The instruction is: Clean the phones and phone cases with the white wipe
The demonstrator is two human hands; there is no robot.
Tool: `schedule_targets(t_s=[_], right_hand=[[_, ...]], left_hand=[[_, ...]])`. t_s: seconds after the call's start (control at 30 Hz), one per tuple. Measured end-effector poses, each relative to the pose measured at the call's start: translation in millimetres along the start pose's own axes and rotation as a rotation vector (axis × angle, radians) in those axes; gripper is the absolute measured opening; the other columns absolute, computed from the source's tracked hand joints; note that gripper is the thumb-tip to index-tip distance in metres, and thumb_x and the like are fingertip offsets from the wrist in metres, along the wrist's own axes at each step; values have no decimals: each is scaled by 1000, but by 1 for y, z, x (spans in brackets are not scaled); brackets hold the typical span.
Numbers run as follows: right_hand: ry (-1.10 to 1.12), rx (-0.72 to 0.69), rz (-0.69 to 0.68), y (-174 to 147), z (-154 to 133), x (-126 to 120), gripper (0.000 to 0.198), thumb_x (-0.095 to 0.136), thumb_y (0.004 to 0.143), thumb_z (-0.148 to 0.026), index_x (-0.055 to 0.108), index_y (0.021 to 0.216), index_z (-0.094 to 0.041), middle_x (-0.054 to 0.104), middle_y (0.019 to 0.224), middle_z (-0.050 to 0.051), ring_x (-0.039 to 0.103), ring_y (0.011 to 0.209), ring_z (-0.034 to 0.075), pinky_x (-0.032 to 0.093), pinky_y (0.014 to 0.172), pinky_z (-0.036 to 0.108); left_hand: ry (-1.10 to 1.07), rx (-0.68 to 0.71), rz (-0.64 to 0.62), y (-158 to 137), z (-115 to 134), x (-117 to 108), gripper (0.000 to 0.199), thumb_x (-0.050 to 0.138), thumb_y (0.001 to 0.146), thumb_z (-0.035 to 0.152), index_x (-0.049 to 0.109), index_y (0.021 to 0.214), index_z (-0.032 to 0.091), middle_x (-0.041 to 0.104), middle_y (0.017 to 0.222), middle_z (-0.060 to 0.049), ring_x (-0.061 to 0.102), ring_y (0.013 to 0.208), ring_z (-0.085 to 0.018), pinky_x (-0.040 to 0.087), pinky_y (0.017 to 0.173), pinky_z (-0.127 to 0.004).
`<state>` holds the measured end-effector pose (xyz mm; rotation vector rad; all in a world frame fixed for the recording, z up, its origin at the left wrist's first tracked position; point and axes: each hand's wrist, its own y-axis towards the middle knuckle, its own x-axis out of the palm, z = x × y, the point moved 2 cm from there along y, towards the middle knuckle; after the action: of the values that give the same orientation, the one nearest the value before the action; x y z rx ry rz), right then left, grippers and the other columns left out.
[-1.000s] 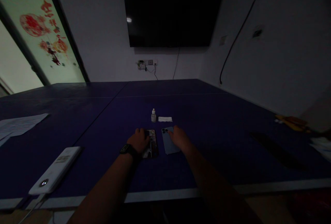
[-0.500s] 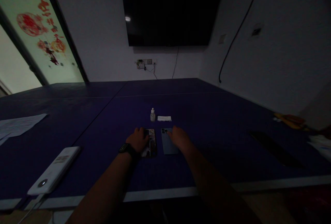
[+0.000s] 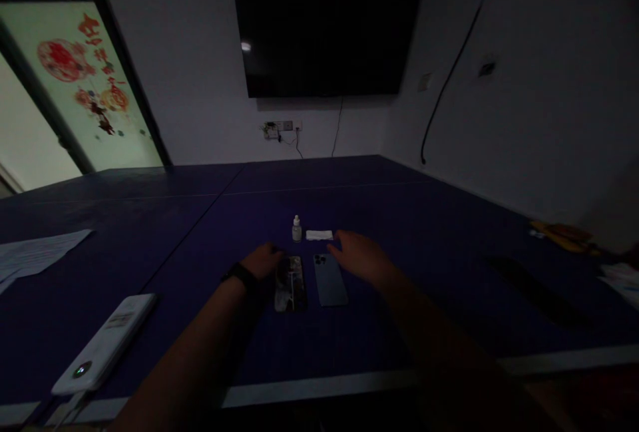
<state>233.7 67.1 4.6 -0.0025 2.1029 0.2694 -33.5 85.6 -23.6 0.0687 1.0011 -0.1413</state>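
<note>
Right hand (image 3: 362, 256): thumb and forefinger parted, gripping nothing; it hovers or rests by the upper right corner of the blue smartphone, contact hard to tell.
Left hand (image 3: 262, 261): palm down, fingers reaching to the upper left corner of the patterned smartphone; whether they are closed or touching it, I cannot tell.
Left wrist: a dark watch (image 3: 240, 275).
Blue smartphone (image 3: 331, 283): lies back up, its camera cluster toward the table's far edge, well in from the near edge.
Patterned smartphone (image 3: 289, 287): flat just left of the blue one, a gap between them, roughly parallel.
Dropper bottle (image 3: 296, 229): upright beyond the phones, farther from the near edge.
Folded white cloth (image 3: 318, 235): just right of the bottle, its right end near the right fingertips.
White power bank (image 3: 106, 344): at the near edge, toward the near left corner, round display lit, cable at its near end.
Printed sheets (image 3: 37, 255): toward the left edge.
Dark flat object (image 3: 536, 290): toward the right edge.
Blue table (image 3: 299, 352): white strip along the near edge.
Wall-mounted television (image 3: 327, 26): beyond the far edge, screen dark.
</note>
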Motion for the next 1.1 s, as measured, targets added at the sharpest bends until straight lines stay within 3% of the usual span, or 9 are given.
schedule_targets(t_s=[0.17, 0.3, 0.47, 0.6, 0.73, 0.9, 1.1], right_hand=[[97, -67, -46, 51, 13, -11, 10, 70, 88, -19, 73, 98, -22, 74, 105, 6, 67, 98, 21, 50, 93, 35], [108, -1, 17, 80, 31, 4, 32, 64, 99, -36, 63, 124, -17, 65, 125, 9, 66, 107, 23, 57, 91, 45], [19, 96, 74, 83, 50, 38, 35, 63, 99, -37, 60, 129, -18, 62, 130, 10, 65, 110, 24, 57, 92, 46], [-31, 112, 71, 82, 53, 56, 34, 63, 99, -37, 61, 128, -19, 61, 133, 10, 64, 113, 25, 55, 95, 48], [-10, 111, 51, 83, 55, 59, 31, 63, 98, -37, 64, 123, -18, 61, 133, 10, 60, 120, 27, 50, 102, 52], [163, 139, 51, 86, 60, 63, 33, 65, 97, -36, 63, 125, -18, 61, 134, 10, 60, 119, 27, 51, 100, 52], [628, 208, 56, 97, 55, 76, 36, 64, 98, -37, 60, 129, -17, 63, 129, 10, 65, 109, 24, 57, 91, 46]], left_hand=[[-98, 142, 21, 37, 14, -30, 23, 65, 78, 37, 74, 88, 19, 78, 93, -8, 71, 90, -25, 51, 78, -29], [-176, 185, 119, 65, 22, -39, 32, 61, 82, 37, 73, 104, 17, 77, 99, -10, 70, 92, -23, 53, 79, -30], [-254, 204, 199, 87, 25, -27, 43, 63, 85, 41, 69, 118, 14, 75, 112, -13, 69, 98, -23, 55, 85, -32], [-305, 215, 219, 96, 26, -10, 39, 64, 86, 41, 72, 113, 14, 75, 115, -14, 69, 105, -24, 53, 94, -35], [-356, 238, 195, 98, 24, 2, 34, 64, 86, 42, 75, 102, 15, 78, 105, -11, 71, 100, -24, 54, 93, -36], [-417, 250, 208, 96, 24, 9, 32, 64, 86, 43, 75, 98, 15, 79, 103, -11, 72, 99, -24, 54, 91, -34], [-484, 249, 283, 91, 30, 4, 31, 64, 86, 44, 76, 95, 17, 79, 101, -10, 72, 99, -25, 53, 92, -36]])
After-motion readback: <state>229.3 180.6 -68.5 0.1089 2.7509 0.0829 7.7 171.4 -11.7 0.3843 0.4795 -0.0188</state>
